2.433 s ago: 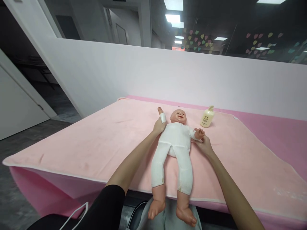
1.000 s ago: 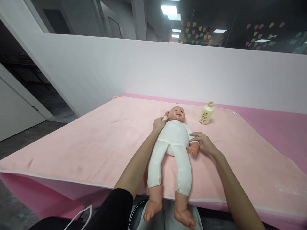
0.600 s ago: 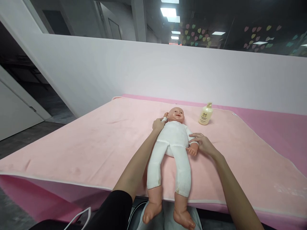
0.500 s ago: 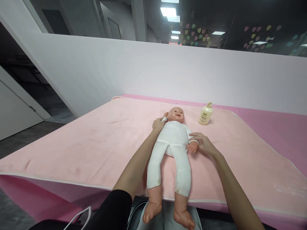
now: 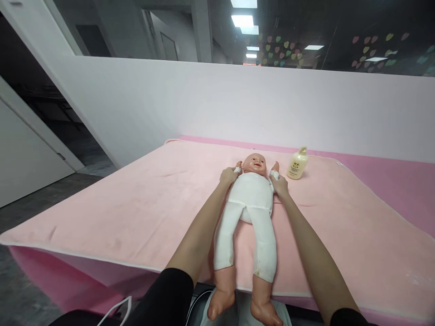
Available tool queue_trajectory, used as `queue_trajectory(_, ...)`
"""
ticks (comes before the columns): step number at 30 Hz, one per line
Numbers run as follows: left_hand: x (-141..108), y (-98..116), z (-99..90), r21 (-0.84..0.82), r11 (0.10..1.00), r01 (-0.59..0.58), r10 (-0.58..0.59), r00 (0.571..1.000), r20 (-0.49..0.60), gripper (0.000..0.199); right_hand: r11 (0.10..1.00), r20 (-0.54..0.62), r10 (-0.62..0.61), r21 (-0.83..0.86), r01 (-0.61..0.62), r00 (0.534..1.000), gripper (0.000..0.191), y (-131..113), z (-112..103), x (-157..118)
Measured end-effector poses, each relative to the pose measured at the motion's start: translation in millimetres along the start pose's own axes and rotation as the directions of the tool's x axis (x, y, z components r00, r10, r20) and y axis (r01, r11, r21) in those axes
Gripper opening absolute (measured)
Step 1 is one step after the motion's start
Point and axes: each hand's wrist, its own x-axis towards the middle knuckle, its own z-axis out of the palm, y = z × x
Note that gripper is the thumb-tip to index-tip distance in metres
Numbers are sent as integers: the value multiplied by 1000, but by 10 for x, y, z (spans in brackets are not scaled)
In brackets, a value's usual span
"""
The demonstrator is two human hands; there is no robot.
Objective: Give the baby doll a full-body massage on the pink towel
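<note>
From the head camera, we saw the doll (image 5: 251, 192) lying face up on a pale pink blanket (image 5: 136, 194) spread over the counter (image 5: 404, 190), its bare feet sticking out past the near edge. Our left hand (image 5: 229, 175) was wrapped round one of its white-sleeved arms, and our right hand (image 5: 280, 184) was wrapped round the other, so that both small arms were bent up beside the head. A pale yellow pump bottle (image 5: 297, 165) stood upright near the right hand, apart from it. Behind the counter we had a white partition (image 5: 244, 106), with dark glass (image 5: 326, 27) above.
</note>
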Motion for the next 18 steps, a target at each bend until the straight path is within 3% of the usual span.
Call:
queue_trajectory(3, -17, 53, 23, 26, 999, 21, -21, 1000, 3, 47, 992, 39, 36, -118, -32, 999, 19, -11, 15, 27)
queue_trajectory(5, -42, 69, -12, -56, 998, 11, -13, 999, -38, 57, 992, 50, 38, -121, -32, 998, 18, -58, -41, 35)
queue_trajectory(7, -94, 30, -115, -270, 962, -46, 26, 997, -77, 73, 1000, 92, -20, 1, 20, 996, 21, -100, -164, 11)
queue_trajectory(9, -188, -90, -267, -522, 838, -158, 135, 987, -81, 82, 967, 166, -153, 230, 112, 974, 29, -101, -341, -77)
queue_trajectory(11, -330, -287, -416, -658, 698, -283, 332, 942, -52, 76, 889, 229, -317, 411, 203, 920, 37, -39, -526, -239)
queue_trajectory(12, -413, -402, -472, -677, 664, -319, 406, 913, -32, 70, 874, 261, -372, 422, 242, 891, 36, 14, -605, -340)
queue_trajectory(15, -658, -713, -527, -635, 641, -431, 600, 797, 65, 49, 843, 356, -511, 384, 376, 783, 20, 218, -744, -631)
queue_trajectory(18, -797, -863, -466, -561, 660, -499, 624, 781, 39, 34, 849, 393, -517, 349, 397, 761, 18, 392, -757, -773)
